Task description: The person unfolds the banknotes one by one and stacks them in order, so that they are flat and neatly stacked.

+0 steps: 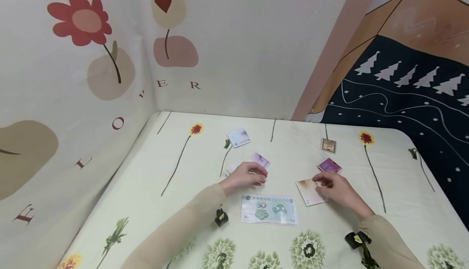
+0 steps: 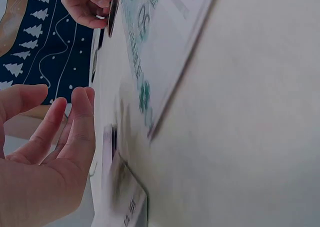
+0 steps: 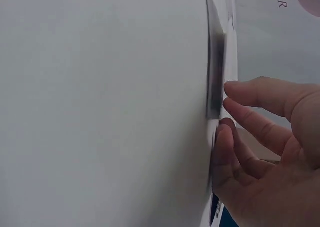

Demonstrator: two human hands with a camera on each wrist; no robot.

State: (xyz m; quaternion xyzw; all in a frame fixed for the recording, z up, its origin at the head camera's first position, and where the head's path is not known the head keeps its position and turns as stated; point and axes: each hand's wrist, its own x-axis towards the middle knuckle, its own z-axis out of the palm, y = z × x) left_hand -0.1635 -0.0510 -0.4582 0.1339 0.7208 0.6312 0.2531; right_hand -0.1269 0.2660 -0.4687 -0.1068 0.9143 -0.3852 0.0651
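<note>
One green 50 note point(image 1: 269, 216): lying flat on the flowered tablecloth point(image 1: 199, 159), serving as landmark; probably handling as light, thin and limp, best taken by a short edge.
Beige-brown note point(image 1: 307, 195): lying just right of the 50 note and slightly beyond, not touching it; likely bending easily and sliding on the cloth, so calling for a raised edge or corner between thumb and forefinger.
Right hand point(image 1: 338, 189): bending over the beige-brown note, right of the 50 note, bringing thumb and fingers close to it; not showing clearly whether pinching or merely touching, so impossible to tell.
Left hand point(image 1: 244, 176): hovering just beyond the 50 note's left end, holding nothing, curving loosely with fingertips apart.
Lilac note point(image 1: 261, 159): lying beyond the 50 note, past the left hand.
Pale blue note point(image 1: 239, 137): lying well beyond the 50 note's left end.
Magenta note point(image 1: 330, 165): lying beyond and right of the 50 note.
Small brown card point(image 1: 328, 145): lying farther beyond on that side.
</note>
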